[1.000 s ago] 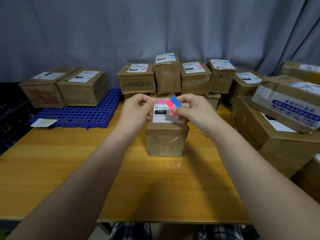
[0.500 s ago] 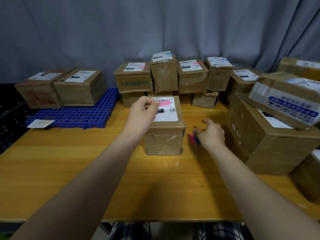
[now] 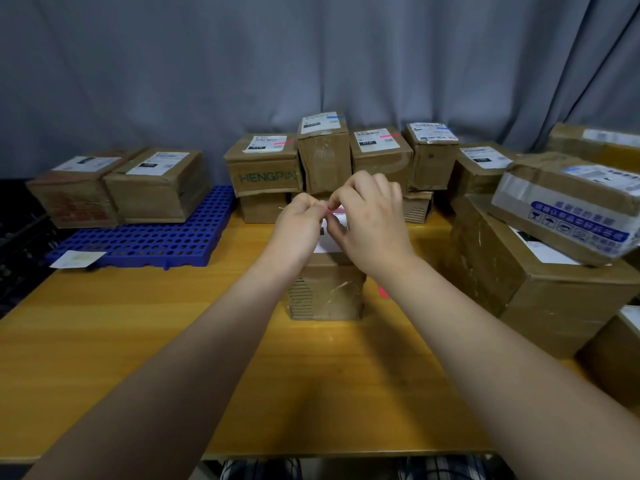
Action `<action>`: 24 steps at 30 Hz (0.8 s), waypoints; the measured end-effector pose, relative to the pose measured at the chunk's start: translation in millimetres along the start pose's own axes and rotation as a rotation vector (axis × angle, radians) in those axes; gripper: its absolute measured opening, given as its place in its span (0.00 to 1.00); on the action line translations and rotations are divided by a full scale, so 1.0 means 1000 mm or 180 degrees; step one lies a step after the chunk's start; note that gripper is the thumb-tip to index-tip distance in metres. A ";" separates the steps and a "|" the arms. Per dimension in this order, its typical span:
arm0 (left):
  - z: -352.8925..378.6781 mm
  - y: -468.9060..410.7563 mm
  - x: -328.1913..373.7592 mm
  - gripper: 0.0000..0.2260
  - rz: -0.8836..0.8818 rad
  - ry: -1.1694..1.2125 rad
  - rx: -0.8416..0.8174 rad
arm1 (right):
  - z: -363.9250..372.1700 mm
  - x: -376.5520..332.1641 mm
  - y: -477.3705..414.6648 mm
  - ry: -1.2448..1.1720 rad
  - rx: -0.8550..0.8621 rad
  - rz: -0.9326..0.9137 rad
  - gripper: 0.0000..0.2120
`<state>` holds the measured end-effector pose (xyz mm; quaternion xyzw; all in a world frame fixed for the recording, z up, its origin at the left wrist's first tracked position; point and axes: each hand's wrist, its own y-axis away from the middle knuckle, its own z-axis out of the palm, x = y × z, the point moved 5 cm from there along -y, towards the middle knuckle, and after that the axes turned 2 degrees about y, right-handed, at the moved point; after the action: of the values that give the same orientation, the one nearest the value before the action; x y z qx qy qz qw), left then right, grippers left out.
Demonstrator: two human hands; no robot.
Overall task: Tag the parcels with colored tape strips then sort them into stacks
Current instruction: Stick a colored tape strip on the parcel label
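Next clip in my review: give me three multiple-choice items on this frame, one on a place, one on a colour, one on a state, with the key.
1. The blue grid mat lies: A right of the middle parcel; B left of it; C on top of it.
2. The tape on the tallest back box is: A blue; B green; C yellow.
3. The left hand and right hand: A rest on the mat; B lift the parcel; C pinch a pink strip above it.
Key: B, the mat shows at the left of the parcel; A, a blue band crosses that box's top; C, both hands close on the strip over the standing parcel.
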<state>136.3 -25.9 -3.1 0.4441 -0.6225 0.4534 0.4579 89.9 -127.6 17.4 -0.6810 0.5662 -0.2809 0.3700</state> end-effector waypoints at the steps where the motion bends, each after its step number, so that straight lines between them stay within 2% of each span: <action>1: 0.000 -0.001 0.000 0.12 -0.0014 -0.0011 0.0016 | 0.001 -0.002 -0.003 -0.0013 0.0034 -0.0052 0.05; 4: -0.002 -0.005 0.002 0.12 -0.0031 0.0025 0.0029 | 0.004 -0.004 -0.012 -0.0154 -0.0082 -0.0194 0.03; 5: -0.003 -0.007 0.003 0.13 -0.0003 0.0052 0.0025 | 0.005 0.000 -0.016 -0.0309 -0.0190 -0.0070 0.02; 7: -0.006 -0.010 0.006 0.14 0.0189 -0.0149 0.0068 | 0.007 0.017 -0.020 -0.0946 -0.0293 0.0706 0.02; 10: -0.010 -0.025 -0.001 0.11 0.0647 -0.1839 0.0130 | 0.010 0.041 -0.013 -0.2095 -0.0284 0.2235 0.09; 12: -0.008 -0.031 -0.019 0.19 0.0506 -0.2663 -0.0222 | 0.012 0.046 -0.004 -0.2538 -0.0382 0.2794 0.10; 13: -0.006 -0.031 -0.027 0.24 0.0373 -0.2775 -0.0442 | 0.013 0.046 0.001 -0.2759 -0.0437 0.2983 0.09; 15: -0.004 -0.027 -0.038 0.30 0.0185 -0.2616 -0.0644 | 0.015 0.044 0.008 -0.3132 -0.0519 0.3254 0.07; 17: -0.006 -0.021 -0.040 0.30 0.0211 -0.2471 -0.0595 | 0.019 0.044 0.018 -0.3390 -0.0556 0.3572 0.05; 21: -0.011 0.004 -0.034 0.29 0.0566 -0.2222 -0.0402 | 0.025 0.034 0.035 -0.3880 -0.0472 0.4105 0.04; 24: -0.012 0.023 -0.031 0.29 0.0831 -0.1991 -0.0273 | 0.023 0.021 0.044 -0.4131 -0.0460 0.4219 0.04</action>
<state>121.5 -5.1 -34.3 0.4585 -0.8029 0.3234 0.2013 87.6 -147.9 -32.5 -0.2636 0.5378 0.4596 0.6557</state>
